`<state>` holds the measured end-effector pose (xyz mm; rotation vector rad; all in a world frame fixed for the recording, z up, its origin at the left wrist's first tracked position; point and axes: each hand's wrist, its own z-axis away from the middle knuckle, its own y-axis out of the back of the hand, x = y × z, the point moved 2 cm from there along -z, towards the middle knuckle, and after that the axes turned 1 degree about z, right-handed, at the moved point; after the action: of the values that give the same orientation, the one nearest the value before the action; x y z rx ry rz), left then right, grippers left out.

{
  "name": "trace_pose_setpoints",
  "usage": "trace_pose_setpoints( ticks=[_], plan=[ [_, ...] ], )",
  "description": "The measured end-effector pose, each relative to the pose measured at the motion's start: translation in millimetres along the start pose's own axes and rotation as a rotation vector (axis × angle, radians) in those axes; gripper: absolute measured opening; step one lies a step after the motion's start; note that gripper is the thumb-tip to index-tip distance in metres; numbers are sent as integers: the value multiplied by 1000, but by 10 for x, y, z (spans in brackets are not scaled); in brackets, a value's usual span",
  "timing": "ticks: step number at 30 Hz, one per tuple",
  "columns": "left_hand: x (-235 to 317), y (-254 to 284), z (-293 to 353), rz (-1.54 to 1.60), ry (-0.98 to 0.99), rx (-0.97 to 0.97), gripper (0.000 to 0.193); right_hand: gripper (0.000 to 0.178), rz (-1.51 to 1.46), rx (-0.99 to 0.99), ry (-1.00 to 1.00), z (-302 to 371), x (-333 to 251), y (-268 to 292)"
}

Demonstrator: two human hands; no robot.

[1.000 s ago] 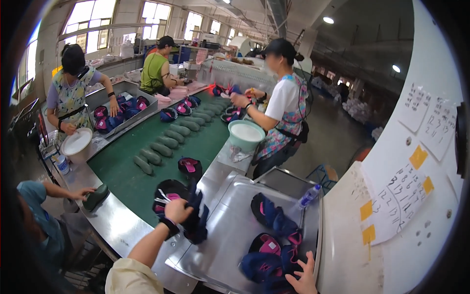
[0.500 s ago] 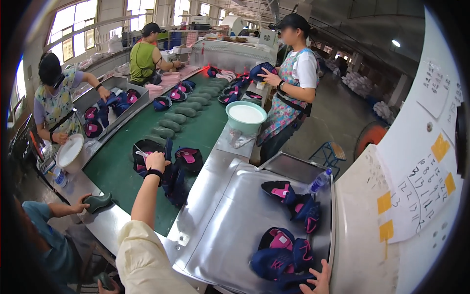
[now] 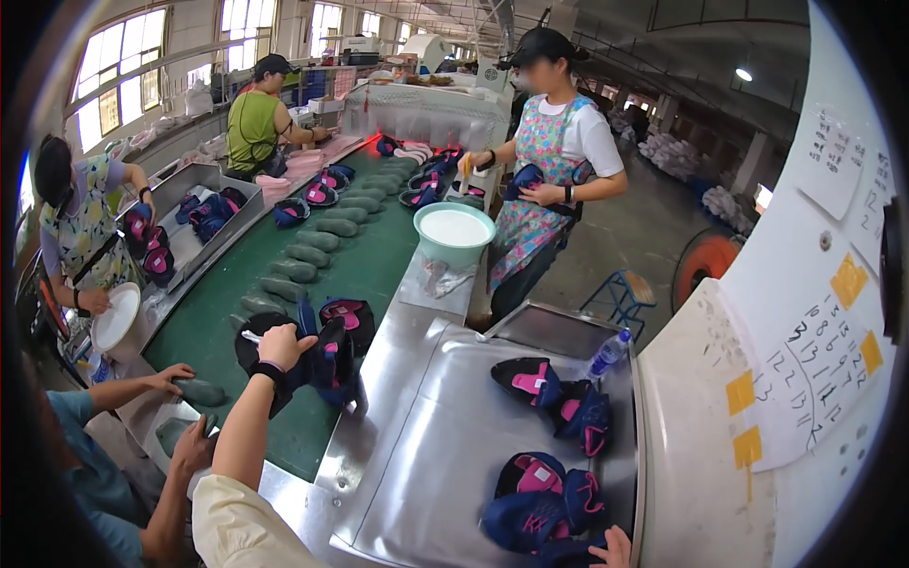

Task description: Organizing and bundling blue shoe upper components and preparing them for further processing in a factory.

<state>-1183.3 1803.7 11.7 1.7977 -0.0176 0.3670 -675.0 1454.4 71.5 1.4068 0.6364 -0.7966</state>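
My left hand [image 3: 281, 346], at the end of a cream sleeve, is closed on a thin white strip-like tool [image 3: 251, 336]; its kind is unclear. It is over dark navy shoe uppers with pink linings [image 3: 333, 352], standing on the green conveyor belt [image 3: 213, 322]. At the bottom right, only part of my right hand [image 3: 615, 549] shows. Its fingers are curled together at the edge of a navy shoe upper [image 3: 565, 552], which the frame cuts off. Beyond it, more navy and pink uppers [image 3: 530, 511] lie on the metal tray [image 3: 426, 445].
A row of green shoe lasts [image 3: 308, 256] runs along the belt. A co-worker's hands at left hold lasts [image 3: 201, 392]. A pale green basin [image 3: 454, 234] of white liquid stands beside an aproned person. A water bottle [image 3: 609, 352] stands by the tray's edge.
My left hand has shifted slightly left and down over the uppers. My right hand, spread before, has dropped lower and drawn its fingers together. The left co-worker's hands have come up with lasts.
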Motion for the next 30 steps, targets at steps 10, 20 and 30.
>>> trace_pose_setpoints(
  ticks=[10,20,30],
  plan=[
    [270,-67,-1010,125,-144,595,23,79,-3,7,13,30,-65,-161],
    [939,-303,-645,407,-315,771,9,79,85,-48,-15,179,82,-160],
    [2408,-695,574,588,-912,313,9,74,169,-16,115,669,192,97]
  ],
)
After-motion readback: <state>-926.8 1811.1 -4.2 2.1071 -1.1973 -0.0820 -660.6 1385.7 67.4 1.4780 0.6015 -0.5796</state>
